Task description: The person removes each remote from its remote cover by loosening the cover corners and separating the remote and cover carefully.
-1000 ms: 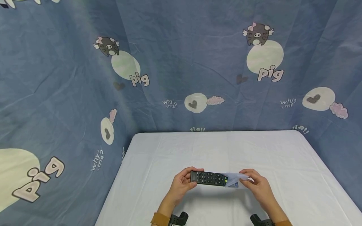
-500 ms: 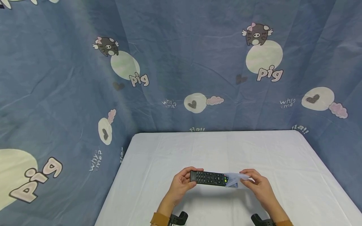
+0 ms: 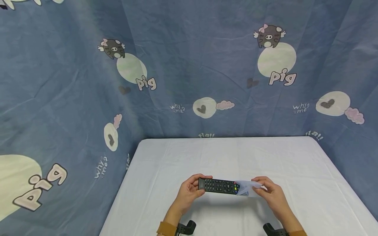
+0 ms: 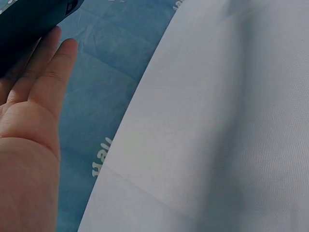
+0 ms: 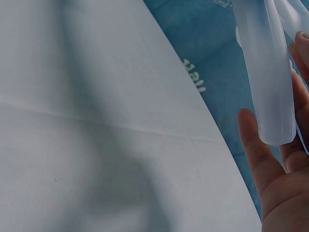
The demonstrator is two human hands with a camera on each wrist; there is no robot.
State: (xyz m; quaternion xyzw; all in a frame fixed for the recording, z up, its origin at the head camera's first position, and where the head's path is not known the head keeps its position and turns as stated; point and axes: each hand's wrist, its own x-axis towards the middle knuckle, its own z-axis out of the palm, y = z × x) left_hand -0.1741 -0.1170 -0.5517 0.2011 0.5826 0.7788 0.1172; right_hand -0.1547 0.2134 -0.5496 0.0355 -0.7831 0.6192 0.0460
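Note:
A black remote control [image 3: 219, 186] is held above the table, lying crosswise in the head view. My left hand [image 3: 186, 192] grips its left end between thumb and fingers. Over its right end sits a translucent bluish plastic sleeve [image 3: 244, 188], with the coloured buttons showing just beside the sleeve's edge. My right hand [image 3: 271, 194] pinches the sleeve's far end. In the right wrist view the limp sleeve [image 5: 270, 82] hangs along the fingers. The left wrist view shows only the dark underside of the remote [image 4: 29, 29] above the fingers. The remote's right tip is covered by the sleeve.
A white-covered table [image 3: 224, 157] lies beneath both hands and carries their shadows. Behind it and at the sides hangs a blue cloth [image 3: 177, 65] printed with pigs and words. Each wrist wears a black camera mount [image 3: 187, 227].
My right hand has shifted slightly to the right with the sleeve. A bit more of the remote's right end, with its coloured buttons, now shows. The left hand stays almost still.

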